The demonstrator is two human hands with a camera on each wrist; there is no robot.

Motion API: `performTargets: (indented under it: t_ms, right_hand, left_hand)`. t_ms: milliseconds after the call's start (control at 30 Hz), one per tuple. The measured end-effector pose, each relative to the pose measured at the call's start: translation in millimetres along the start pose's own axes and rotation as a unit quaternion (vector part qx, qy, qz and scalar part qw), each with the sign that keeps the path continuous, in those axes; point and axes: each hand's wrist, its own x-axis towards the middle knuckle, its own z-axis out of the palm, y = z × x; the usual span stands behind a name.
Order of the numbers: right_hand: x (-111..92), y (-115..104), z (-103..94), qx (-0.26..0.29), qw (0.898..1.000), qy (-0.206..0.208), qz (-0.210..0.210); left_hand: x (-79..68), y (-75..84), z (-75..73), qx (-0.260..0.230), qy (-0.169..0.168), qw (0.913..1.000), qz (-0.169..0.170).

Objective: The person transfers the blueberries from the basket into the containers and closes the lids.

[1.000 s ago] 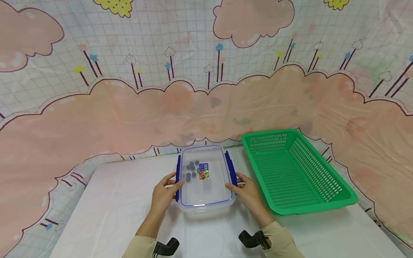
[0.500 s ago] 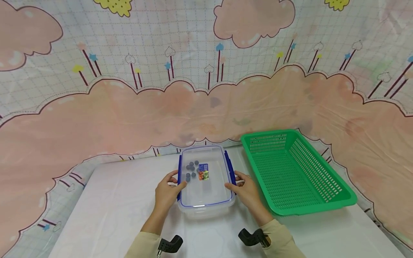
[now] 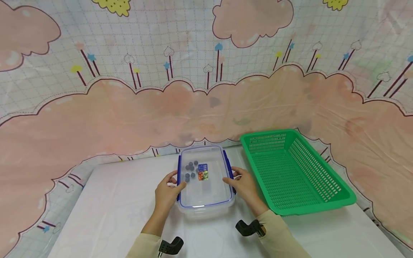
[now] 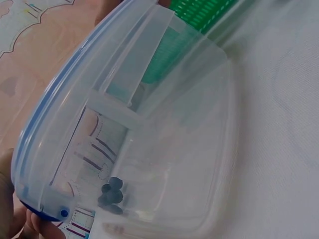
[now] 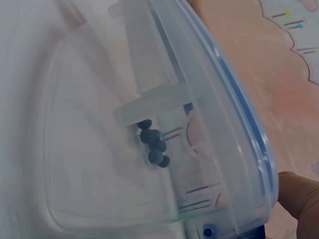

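A clear plastic food container [image 3: 206, 195] with a blue-edged lid stands on the white table in the head view. Several blueberries [image 3: 190, 166] lie inside at the left, seen through the lid beside a colourful label [image 3: 203, 172]. My left hand [image 3: 166, 193] grips the container's left side, thumb on the lid edge and fingers by the blue latch [image 3: 179, 166]. At the opposite side, my right hand [image 3: 245, 184] holds the edge, thumb over the lid rim and fingers at the right latch [image 3: 227, 163]. The right wrist view shows the blueberries [image 5: 154, 144] bunched on the container floor.
A green perforated basket [image 3: 297, 179] stands close to the right of the container, near my right forearm. Behind the white table [image 3: 122, 193] hangs a patterned cloth [image 3: 206, 114]. Black camera mounts [image 3: 171, 246] sit on both wrists.
My left hand has shifted slightly right, closer against the container's side. The right hand has slid a little farther along its edge, away from me. The container stays in place, lid on.
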Motion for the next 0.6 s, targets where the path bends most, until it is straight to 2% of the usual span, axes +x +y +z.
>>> performTargets:
  t_ms: [400,600]
  right_hand:
    - [5.5,-0.3,8.5,-0.033,0.999,0.023,-0.030]
    - [5.0,-1.5,10.2,-0.034,0.999,0.030,-0.027]
  left_hand:
    - [4.6,-0.6,-2.5,0.005,-0.029,0.9994,0.016]
    - [7.2,-1.2,-3.3,-0.002,-0.040,0.9991,0.013]
